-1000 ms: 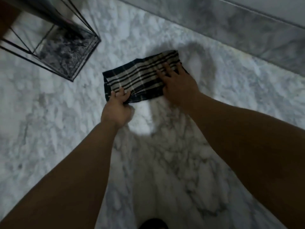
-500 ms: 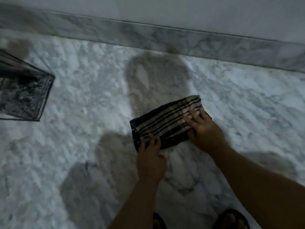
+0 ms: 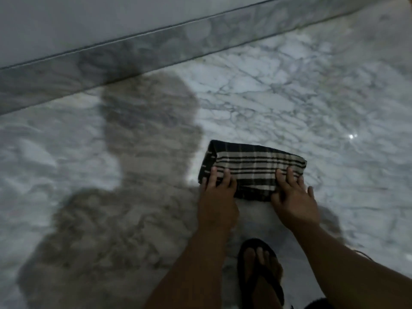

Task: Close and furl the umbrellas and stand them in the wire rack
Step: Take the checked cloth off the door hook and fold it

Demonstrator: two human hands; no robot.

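The folded plaid cloth [image 3: 254,172], dark with pale stripes, lies flat on the marble floor [image 3: 289,103]. It may be a folded umbrella canopy or sleeve; the view does not settle which. The long axis of the cloth runs from one hand to the other.

The left hand [image 3: 217,197] rests on the near left corner of the cloth. Its fingers [image 3: 214,177] lie on the fabric, slightly bent, and press down on it; whether the thumb hooks under the edge cannot be told. The right hand [image 3: 294,201] rests on the near right end of the cloth, its fingers laid over the stripes and spread, and its thumb lies off the fabric at the right edge. Neither hand visibly curls around the cloth.

Directly behind the hands, toward the person, a foot in a dark flip-flop sandal [image 3: 260,275] stands on the floor between the two forearms. To the left of the left hand, a broad shadow [image 3: 138,152] of the person falls across the floor. Beyond the hands, past the cloth, a marble skirting strip [image 3: 156,52] runs along the base of a pale wall [image 3: 89,18].
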